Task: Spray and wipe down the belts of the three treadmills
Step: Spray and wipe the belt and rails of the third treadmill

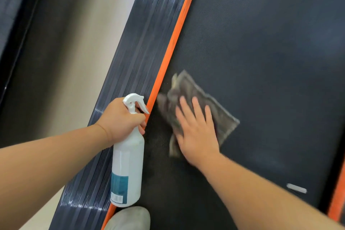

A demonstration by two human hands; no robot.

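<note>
A dark treadmill belt [261, 43] fills the right half of the view, edged by an orange strip [175, 35]. A crumpled grey cloth [222, 112] lies on the belt near that strip. My right hand [196, 130] presses flat on the cloth with straight fingers; it is motion-blurred. My left hand [121, 119] grips the neck of a white spray bottle [127, 170] with a white trigger head. The bottle hangs upright over the ribbed side rail and the orange strip.
A ribbed dark side rail [141, 46] runs left of the orange strip, with pale floor [104, 15] beyond it. A grey shoe toe [128, 218] shows at the bottom. A second orange strip [337, 201] and a small white mark [296, 188] sit at the lower right.
</note>
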